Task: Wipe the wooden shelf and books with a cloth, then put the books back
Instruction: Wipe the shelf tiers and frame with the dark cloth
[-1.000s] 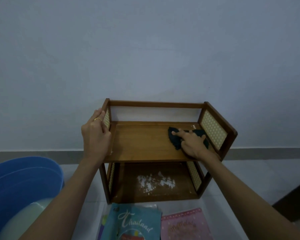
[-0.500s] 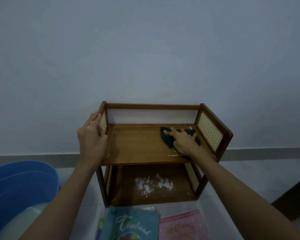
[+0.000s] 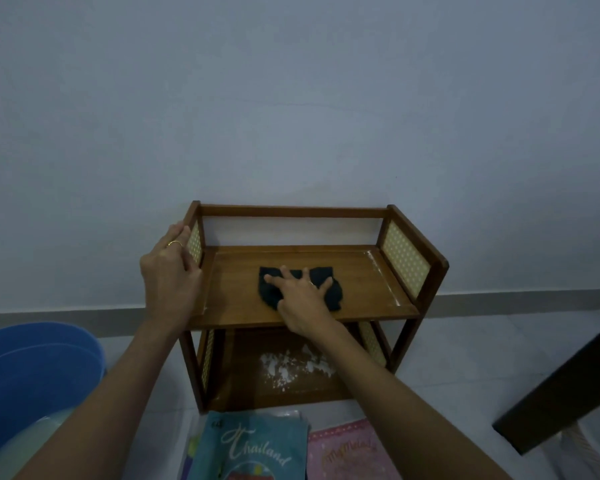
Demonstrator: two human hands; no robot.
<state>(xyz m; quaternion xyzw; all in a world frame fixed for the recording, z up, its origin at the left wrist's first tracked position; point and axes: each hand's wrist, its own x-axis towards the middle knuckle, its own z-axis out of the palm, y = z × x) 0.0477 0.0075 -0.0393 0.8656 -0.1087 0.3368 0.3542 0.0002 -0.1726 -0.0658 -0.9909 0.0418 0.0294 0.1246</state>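
A small two-tier wooden shelf (image 3: 368, 271) with yellow woven side panels stands against the wall. My right hand (image 3: 300, 299) presses flat, fingers spread, on a dark cloth (image 3: 333, 292) in the middle of the top board. My left hand (image 3: 170, 275) grips the shelf's left side panel. White powdery dust (image 3: 284, 367) lies on the lower board, and thin white traces run along the top board's right edge. Two books lie on the floor in front: a teal "Thailand" book (image 3: 253, 448) and a pink one (image 3: 347, 455).
A blue plastic tub (image 3: 32, 368) holding pale liquid stands at the lower left. A dark piece of furniture (image 3: 568, 386) juts in at the right. The white wall and a grey skirting are directly behind the shelf.
My right hand has slid the cloth leftward along the top board, from the right end to the middle. My left hand has kept its hold on the left panel.
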